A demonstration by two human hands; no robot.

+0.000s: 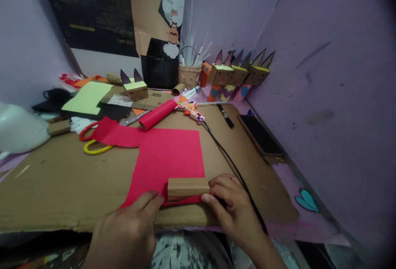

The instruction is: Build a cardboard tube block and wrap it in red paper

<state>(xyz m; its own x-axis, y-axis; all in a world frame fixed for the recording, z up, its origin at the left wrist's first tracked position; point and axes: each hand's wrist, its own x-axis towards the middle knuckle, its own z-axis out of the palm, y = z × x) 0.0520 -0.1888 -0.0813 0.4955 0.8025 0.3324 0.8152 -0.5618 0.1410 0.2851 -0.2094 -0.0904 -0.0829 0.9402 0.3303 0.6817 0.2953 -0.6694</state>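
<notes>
A sheet of red paper (173,153) lies on the brown cardboard, its near edge turned up slightly. On that edge rests a small oblong brown cardboard box (188,187). My left hand (133,223) is closed at the paper's near left edge, fingertips beside the box's left end; its thumb is mostly hidden. With thumb and bent fingers, my right hand (232,207) grips the box's right end and the paper's edge there. A rolled red paper tube (158,114) lies beyond the sheet, near a patterned glue gun (193,111).
Scissors with red and yellow handles (95,150) lie partly under a red strip at left. The black cord (229,157) runs past my right hand. A phone (260,134) and marker (225,115) lie right. Eared cardboard figures (221,75) and a basket (189,76) stand behind.
</notes>
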